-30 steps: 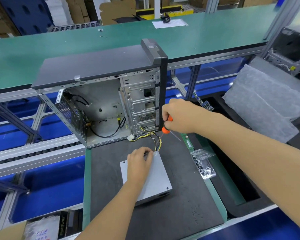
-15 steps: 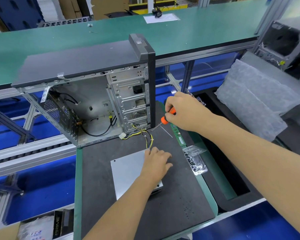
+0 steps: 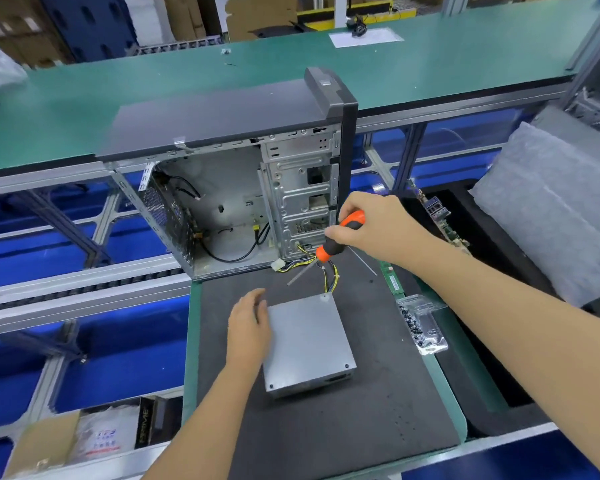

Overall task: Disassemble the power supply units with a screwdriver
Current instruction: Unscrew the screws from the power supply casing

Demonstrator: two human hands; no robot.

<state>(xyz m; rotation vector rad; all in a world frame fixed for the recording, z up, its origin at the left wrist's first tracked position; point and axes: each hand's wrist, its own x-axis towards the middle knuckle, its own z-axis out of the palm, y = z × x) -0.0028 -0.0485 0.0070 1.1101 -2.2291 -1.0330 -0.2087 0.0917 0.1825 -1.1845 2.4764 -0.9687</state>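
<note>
left hand [image 3: 248, 327] flat against power supply [image 3: 309, 344]; right hand [image 3: 371, 230] grips screwdriver [image 3: 336, 242] above.

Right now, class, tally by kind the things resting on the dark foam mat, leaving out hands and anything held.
Grey metal power supply box: 1
Open grey computer case: 1
Clear plastic bag of screws: 1
Green memory stick: 1
Total: 4

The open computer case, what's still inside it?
Inside the computer case: loose black cables, a metal drive cage and yellow wires trailing out. Behind the drive cage is hidden.
</note>
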